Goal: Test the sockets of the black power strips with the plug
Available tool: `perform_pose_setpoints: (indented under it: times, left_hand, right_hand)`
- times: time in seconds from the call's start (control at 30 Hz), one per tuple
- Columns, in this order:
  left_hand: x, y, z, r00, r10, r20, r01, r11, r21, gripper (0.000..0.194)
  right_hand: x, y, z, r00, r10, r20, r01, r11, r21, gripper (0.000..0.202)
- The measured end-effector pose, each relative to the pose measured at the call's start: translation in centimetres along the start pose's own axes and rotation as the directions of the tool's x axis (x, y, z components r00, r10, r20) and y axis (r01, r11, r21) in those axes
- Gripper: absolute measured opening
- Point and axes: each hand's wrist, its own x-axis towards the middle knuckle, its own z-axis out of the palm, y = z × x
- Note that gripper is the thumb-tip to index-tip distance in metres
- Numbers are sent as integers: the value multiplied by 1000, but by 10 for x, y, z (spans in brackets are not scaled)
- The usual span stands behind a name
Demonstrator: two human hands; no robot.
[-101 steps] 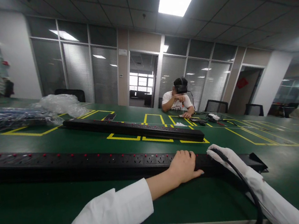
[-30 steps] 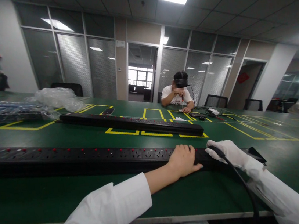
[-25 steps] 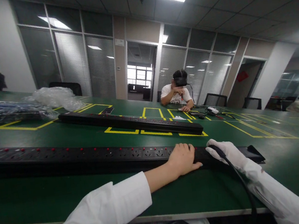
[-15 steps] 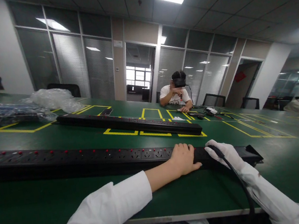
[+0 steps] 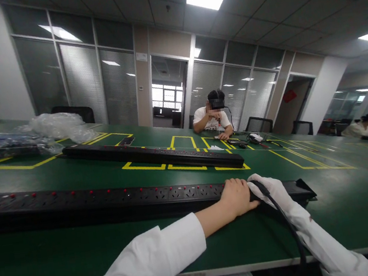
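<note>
A long black power strip [image 5: 118, 206] with a row of sockets and small red caps lies across the front of the green table. My bare left hand [image 5: 236, 198] is wrapped over the strip near its right end, fingers on the far side and thumb on the near side. Just beside it, my white-gloved right hand [image 5: 276, 193] grips a black power cable [image 5: 287, 224] at its plug end, low over the strip. My hand hides the plug itself, so I cannot tell whether it sits in a socket. The cable hangs down past the table edge.
A second black power strip [image 5: 159, 154] lies farther back, among yellow tape marks. Clear plastic wrapping [image 5: 61, 126] and bagged items [image 5: 3, 144] are at left. A person [image 5: 213, 118] sits across the table [image 5: 338, 212], near loose cables [image 5: 255, 138]. Other people sit at both sides.
My left hand has slid right along the strip, up against the gloved hand. My right hand stays at nearly the same place on the strip with the cable. The view has shifted slightly.
</note>
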Motion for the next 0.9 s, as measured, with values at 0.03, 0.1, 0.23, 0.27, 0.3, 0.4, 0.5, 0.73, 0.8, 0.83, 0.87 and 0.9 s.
perform_pose_setpoints:
  times: [0.03, 0.1, 0.23, 0.27, 0.3, 0.4, 0.5, 0.73, 0.8, 0.83, 0.87, 0.9]
  left_hand:
    - [-2, 0, 0, 1000, 1, -12, 0, 1000, 10, 63]
    - [-4, 0, 1, 1000, 0, -15, 0, 1000, 26, 63]
    - [-4, 0, -1, 1000, 5, -11, -4, 999, 36, 62]
    - [-4, 1, -2, 1000, 7, -13, -6, 999, 35, 62]
    - [-4, 1, -2, 1000, 8, -16, -8, 999, 35, 62]
    - [-4, 0, -2, 1000, 10, -23, -9, 1000, 28, 62]
    - [-4, 0, 0, 999, 6, -41, -5, 1000, 20, 62]
    - [-4, -1, 2, 999, 6, -50, -5, 1000, 19, 64]
    - [-4, -1, 2, 999, 3, -50, -2, 1000, 19, 64]
    - [-4, -1, 2, 999, 1, -49, 0, 1000, 20, 64]
    - [-4, -1, 2, 999, 2, -48, -1, 1000, 21, 65]
    - [-4, 0, 1, 999, 4, -46, -3, 1000, 22, 65]
  right_hand:
    - [0, 0, 0, 1000, 2, -6, -2, 1000, 4, 25]
    - [0, -1, 0, 1000, 7, -23, -7, 1000, 13, 26]
    - [-1, -3, -3, 1000, 9, -24, -9, 1000, 9, 26]
    - [-1, -3, -3, 1000, 10, -21, -10, 1000, 6, 26]
    - [-2, -4, -4, 1000, 11, -17, -11, 1000, 2, 26]
    - [-3, -5, -5, 1000, 14, -12, -14, 1000, -8, 26]
    - [-3, -5, -5, 1000, 10, -4, -10, 1000, -17, 26]
    - [-3, -7, -9, 1000, -3, 11, 4, 1000, -26, 26]
    - [-3, -8, -9, 1000, 0, 7, 0, 1000, -30, 27]
    - [-3, -8, -9, 1000, 2, 1, -2, 999, -32, 27]
    - [-3, -9, -9, 1000, 4, -6, -4, 999, -34, 28]
    - [-3, -9, -9, 1000, 3, -11, -3, 999, -34, 28]
